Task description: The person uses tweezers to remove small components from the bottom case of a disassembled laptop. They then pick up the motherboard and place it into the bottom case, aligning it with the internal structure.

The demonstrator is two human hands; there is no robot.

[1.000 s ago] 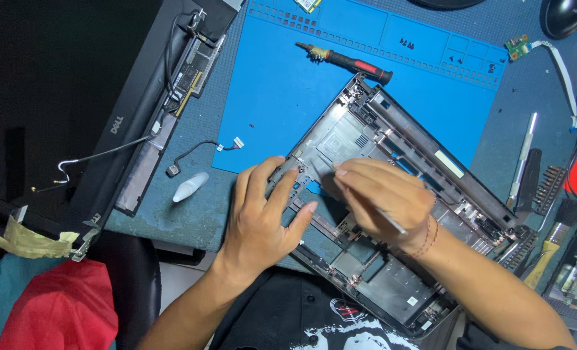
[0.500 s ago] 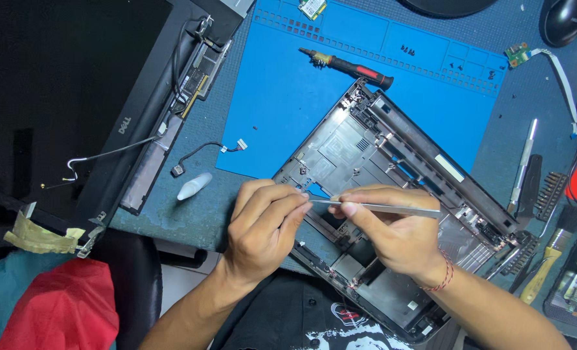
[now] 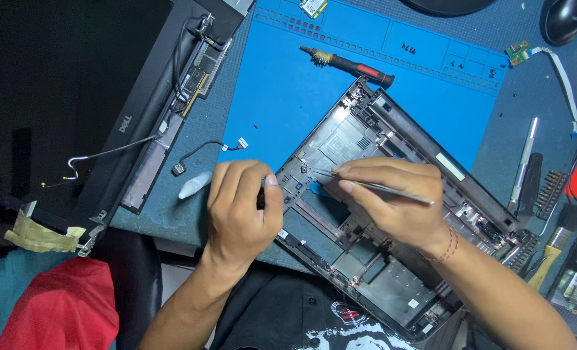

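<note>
Blue mat covers a cluttered grey workbench.

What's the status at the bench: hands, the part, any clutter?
Left hand grips laptop base edge. Right hand holds tweezers, tips inside base. Screwdriver lies apart on blue mat.
</note>
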